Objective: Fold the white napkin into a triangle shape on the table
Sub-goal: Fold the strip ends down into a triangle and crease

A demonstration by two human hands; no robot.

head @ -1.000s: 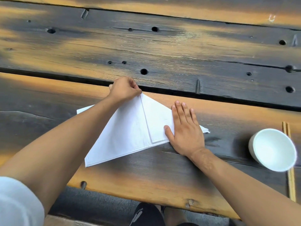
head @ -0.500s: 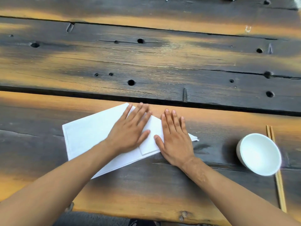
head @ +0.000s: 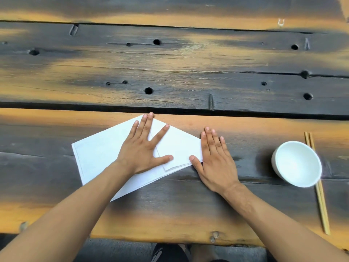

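Weathered wooden planks make up the table (head: 188, 72), dark grey and streaked with orange, pitted with round holes and split by a long black gap; on the nearest plank lies the white napkin (head: 102, 156), smooth cloth with a stitched hem, folded into layers with a peak pointing away from the person and a smaller flap lying over its right part. The left hand (head: 141, 150) presses flat on the napkin's middle, fingers straight and spread wide; the right hand (head: 215, 159) lies flat at the napkin's right edge, mostly on bare wood, fingers straight and close together, thumb touching the folded layers. To the right stands a round white bowl (head: 296, 163), glossy; just beside it lie pale wooden chopsticks (head: 319, 190), slim and straight.
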